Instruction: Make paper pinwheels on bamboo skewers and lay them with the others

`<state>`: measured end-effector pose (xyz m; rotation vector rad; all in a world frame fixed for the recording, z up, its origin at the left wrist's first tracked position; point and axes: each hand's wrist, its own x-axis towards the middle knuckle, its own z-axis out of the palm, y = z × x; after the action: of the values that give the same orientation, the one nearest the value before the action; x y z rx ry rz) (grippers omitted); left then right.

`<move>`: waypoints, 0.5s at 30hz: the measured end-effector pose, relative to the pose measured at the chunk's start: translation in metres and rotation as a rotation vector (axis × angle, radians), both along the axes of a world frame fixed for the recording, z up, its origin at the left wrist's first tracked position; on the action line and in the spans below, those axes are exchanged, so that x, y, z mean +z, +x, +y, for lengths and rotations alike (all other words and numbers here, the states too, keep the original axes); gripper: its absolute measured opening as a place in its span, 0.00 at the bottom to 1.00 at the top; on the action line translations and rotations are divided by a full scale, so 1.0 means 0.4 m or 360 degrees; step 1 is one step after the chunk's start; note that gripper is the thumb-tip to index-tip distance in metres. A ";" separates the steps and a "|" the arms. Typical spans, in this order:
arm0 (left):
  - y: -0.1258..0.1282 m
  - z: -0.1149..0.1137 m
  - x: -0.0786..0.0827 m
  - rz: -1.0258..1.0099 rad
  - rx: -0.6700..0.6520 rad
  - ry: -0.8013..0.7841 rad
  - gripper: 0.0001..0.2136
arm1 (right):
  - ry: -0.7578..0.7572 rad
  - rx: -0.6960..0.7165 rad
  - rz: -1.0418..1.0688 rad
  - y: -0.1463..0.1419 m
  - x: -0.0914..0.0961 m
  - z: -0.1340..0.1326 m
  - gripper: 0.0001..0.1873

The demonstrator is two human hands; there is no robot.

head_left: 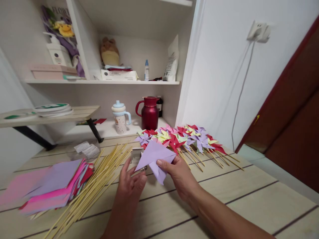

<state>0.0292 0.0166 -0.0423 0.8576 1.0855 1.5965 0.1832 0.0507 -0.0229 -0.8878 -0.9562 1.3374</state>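
Note:
A light purple paper pinwheel (156, 156) is pinched in my right hand (183, 177), thumb on top and fingers beneath. Its folded blades point outward and no stick shows on it. Close to its left side is my left hand (131, 186), palm turned inward, fingers apart and slightly curled. A small clear box (136, 155) stands just beyond the left fingertips, partly behind the paper. Some tiny shiny metal pieces (143, 168) show by those fingertips, too small to name; whether the fingers touch them is unclear.
Finished pinwheels (175, 141) on sticks are heaped at the back right. Thin wooden sticks (99, 181) lie in a bundle on the left, beside stacked coloured paper (57, 182). Behind stand a red thermos jug (150, 114) and a pale blue-lidded cup (121, 119).

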 end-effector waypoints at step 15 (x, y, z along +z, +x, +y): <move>0.027 -0.052 0.064 -0.0027 -0.0224 -0.0206 0.14 | -0.0017 0.0121 0.0030 -0.039 -0.004 -0.043 0.20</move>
<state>0.0402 -0.0041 -0.0166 0.8144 1.0800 1.3994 0.1677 0.0333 -0.0246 -0.8528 -0.9775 1.4138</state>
